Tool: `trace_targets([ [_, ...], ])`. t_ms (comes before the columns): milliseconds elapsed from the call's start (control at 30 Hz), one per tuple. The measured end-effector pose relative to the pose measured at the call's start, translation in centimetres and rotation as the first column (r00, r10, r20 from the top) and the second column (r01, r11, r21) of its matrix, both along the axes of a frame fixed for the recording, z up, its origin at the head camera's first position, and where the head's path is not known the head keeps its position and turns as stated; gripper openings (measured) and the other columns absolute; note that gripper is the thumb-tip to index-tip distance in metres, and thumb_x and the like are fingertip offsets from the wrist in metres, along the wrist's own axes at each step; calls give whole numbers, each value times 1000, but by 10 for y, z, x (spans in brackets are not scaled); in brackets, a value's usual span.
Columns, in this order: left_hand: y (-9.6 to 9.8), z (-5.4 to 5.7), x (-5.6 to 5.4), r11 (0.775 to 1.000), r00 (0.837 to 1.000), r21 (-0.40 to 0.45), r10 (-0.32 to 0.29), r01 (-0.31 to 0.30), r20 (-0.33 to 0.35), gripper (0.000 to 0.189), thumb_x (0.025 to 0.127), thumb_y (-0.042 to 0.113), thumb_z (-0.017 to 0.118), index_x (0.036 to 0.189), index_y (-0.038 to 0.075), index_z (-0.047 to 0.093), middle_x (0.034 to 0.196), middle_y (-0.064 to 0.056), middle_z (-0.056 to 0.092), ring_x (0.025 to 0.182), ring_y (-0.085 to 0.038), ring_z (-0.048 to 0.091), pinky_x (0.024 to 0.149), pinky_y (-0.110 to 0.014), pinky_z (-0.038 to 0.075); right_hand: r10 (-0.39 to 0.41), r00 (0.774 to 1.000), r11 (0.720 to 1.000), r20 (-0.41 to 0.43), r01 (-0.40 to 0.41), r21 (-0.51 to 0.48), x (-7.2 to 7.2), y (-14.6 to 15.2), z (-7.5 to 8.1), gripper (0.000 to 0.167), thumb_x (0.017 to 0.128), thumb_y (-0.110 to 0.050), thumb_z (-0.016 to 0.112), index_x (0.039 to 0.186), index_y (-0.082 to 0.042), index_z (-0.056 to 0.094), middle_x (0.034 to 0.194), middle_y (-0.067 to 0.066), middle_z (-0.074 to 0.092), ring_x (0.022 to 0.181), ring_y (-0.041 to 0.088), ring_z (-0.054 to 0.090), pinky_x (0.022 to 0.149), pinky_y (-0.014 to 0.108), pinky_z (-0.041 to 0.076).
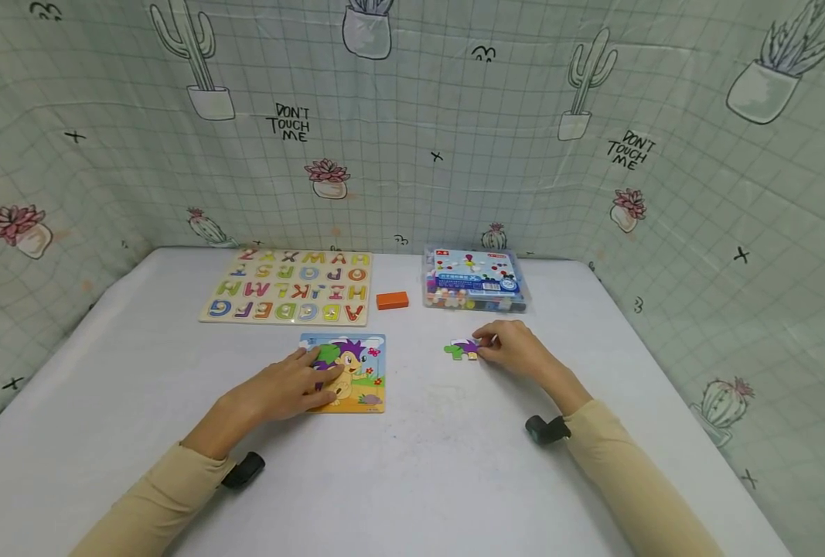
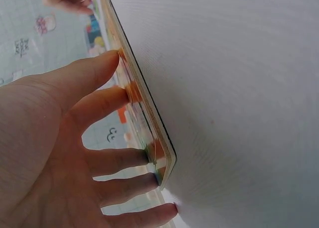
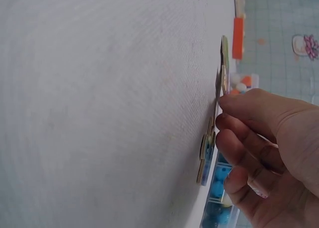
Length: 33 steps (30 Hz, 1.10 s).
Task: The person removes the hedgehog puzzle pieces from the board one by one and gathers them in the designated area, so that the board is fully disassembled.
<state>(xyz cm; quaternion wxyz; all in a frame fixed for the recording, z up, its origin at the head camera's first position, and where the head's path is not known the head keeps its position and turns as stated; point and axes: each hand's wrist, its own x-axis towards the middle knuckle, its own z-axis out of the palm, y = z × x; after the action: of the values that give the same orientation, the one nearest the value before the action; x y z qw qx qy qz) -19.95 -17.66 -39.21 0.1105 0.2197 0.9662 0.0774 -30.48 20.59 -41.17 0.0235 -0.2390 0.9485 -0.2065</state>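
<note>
With left hand (image 1: 289, 387) spread, touches puzzle (image 1: 359, 375) beneath fingertips, likely for steadiness; with right hand (image 1: 515, 346) nearly closed, pinches piece (image 1: 464, 348) by edge, likely for control.

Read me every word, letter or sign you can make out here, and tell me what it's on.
"DON'T TOUCH ME", twice, on the backdrop cloth.
"x", small crosses scattered over the same cloth.
"G F E D C B A", left to right, nearest row of the letter board; its farther rows are too small to quote surely.
Too small to read: the lettering on the plastic box.
Too small to read: tiny print along the puzzle's near edge.
</note>
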Motion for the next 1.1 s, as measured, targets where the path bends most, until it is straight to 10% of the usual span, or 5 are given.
trace_targets([
  [1100,12,-4,9,992,987,25,-119,122,-105,41,101,25,55,134,1,55,146,-27,45,136,-43,44,109,-56,40,39,999,999,-32,-38,10,7,-25,10,26,87,-15,73,111,-4,73,86,1,68,72,10,55,66,22,46],
])
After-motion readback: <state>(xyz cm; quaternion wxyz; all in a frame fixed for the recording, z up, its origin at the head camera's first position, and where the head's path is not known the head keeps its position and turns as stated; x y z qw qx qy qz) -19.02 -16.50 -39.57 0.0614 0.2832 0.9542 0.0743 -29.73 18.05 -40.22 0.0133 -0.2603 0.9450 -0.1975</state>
